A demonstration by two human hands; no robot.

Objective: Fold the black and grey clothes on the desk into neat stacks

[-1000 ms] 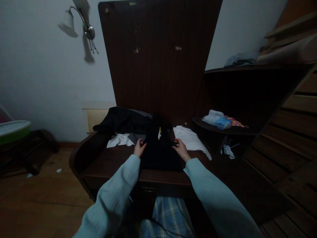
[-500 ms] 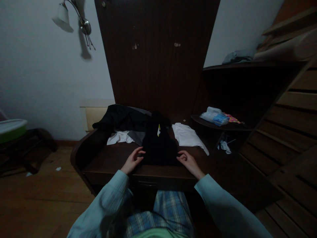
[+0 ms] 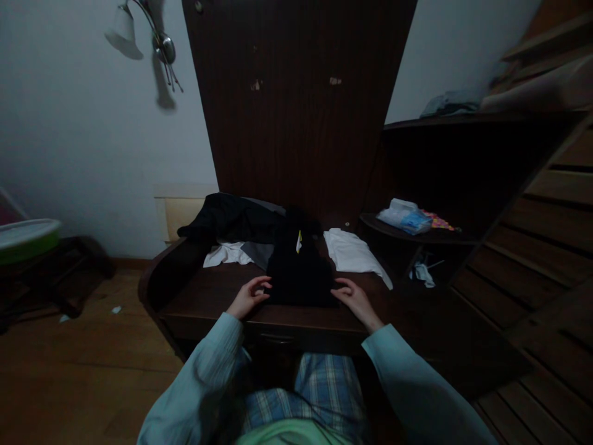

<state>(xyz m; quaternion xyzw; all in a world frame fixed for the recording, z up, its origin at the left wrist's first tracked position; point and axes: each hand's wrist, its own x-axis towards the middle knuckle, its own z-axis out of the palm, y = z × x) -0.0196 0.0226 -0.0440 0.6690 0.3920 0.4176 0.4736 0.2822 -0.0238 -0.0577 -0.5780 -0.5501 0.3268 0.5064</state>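
Observation:
A folded black garment [image 3: 300, 278] lies on the dark wooden bench top, with a small yellow-and-white mark [image 3: 299, 241] near its upper middle. At its left edge is my left hand [image 3: 250, 296], thumb and forefinger apart, fingertips touching or very near the cloth. On the opposite edge my right hand [image 3: 354, 300] is posed alike, thumb and fingers parted. A folded white cloth [image 3: 354, 252] lies just right of the black garment. To the left are a black and grey garment [image 3: 231, 216] in a loose heap and a white cloth piece [image 3: 227, 254].
The dark wooden bench [image 3: 199, 300] has a curved left side. On the right, a corner shelf [image 3: 467, 240] holds a plastic packet [image 3: 405, 217] and a patterned cloth. A dark panel [image 3: 296, 123] rises behind. A green-rimmed basin [image 3: 32, 238] stands on a stool at far left.
The view has shifted slightly, so everything sits a little farther right. Both hands stay at the sides of the black garment, almost unmoved.

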